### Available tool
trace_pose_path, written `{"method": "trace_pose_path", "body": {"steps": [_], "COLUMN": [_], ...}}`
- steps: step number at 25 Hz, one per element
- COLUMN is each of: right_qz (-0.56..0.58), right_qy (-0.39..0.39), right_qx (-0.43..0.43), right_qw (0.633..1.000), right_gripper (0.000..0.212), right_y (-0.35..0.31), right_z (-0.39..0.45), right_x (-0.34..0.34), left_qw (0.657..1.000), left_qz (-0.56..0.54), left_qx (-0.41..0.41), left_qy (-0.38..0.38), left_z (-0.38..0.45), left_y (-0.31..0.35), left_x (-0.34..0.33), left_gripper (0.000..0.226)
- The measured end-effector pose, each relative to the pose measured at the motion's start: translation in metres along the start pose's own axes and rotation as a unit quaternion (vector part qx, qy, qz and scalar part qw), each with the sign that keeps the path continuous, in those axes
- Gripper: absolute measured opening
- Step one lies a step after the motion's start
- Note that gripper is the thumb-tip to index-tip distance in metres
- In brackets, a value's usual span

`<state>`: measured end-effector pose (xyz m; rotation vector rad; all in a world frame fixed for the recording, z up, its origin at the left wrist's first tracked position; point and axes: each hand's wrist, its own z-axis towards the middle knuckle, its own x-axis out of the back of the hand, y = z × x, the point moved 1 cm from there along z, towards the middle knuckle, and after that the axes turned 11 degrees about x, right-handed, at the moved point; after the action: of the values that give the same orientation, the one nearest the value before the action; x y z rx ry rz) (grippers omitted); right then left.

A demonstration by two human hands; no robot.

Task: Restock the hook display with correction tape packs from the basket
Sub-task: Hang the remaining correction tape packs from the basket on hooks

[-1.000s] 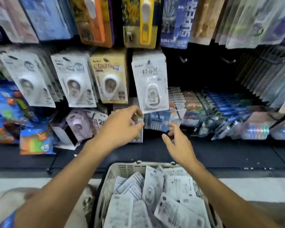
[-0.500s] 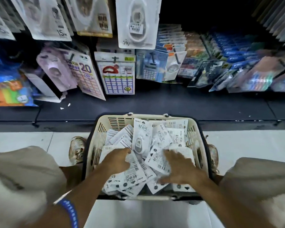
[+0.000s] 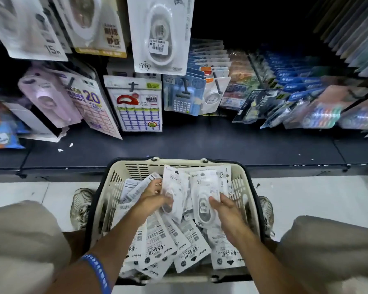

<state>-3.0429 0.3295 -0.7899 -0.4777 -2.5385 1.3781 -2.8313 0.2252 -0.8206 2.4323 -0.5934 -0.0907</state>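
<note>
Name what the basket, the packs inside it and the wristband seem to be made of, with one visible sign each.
Basket: looks like moulded matt cream plastic, given its slotted walls. Packs: apparently printed white card or film under a clear glossy plastic bubble, which catches the light. Wristband: a blue printed band, perhaps silicone or woven fabric; the blur leaves it open.

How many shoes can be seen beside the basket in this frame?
2. One shoe sits on the floor just left of the basket; the other shoe is on its right, mostly hidden behind the rim.
</note>
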Motion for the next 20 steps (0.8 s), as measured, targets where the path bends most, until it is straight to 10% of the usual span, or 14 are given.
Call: {"method": "trace_pose_path", "body": {"steps": [4,9,16,20], "right_qz": [0.125,0.204,0.030,0.141], "right_qy": [0.025,-0.011,-0.033,-0.038], "right_qx": [-0.003,0.028,0.018,-0.038], "right_qw": [0.992,0.978,0.999,0.989], "right_gripper": [0.026,0.027,0.027,0.044], "right_y": [0.016,0.004,0.018,0.016], "right_z": [0.006,0.013,0.014,0.019], "right_x": [-0.029,-0.027,-0.062,-0.059], "left_qw": [0.977,0.988,0.976,0.992], "left_qz": [0.209,0.117,0.017,0.071], "left_qx": [-0.039,-0.056,0.026,-0.008], "left_qy": [0.001,-0.081,-0.214,-0.102], "left_z": [0.007,0.010,0.001,0.000], "left_y": [-0.005,-0.004,-0.018,-0.016], "left_x": [-0.014,-0.005,-0.014,-0.015], "left_gripper": [0.082,0.081,0.098,0.105]}}
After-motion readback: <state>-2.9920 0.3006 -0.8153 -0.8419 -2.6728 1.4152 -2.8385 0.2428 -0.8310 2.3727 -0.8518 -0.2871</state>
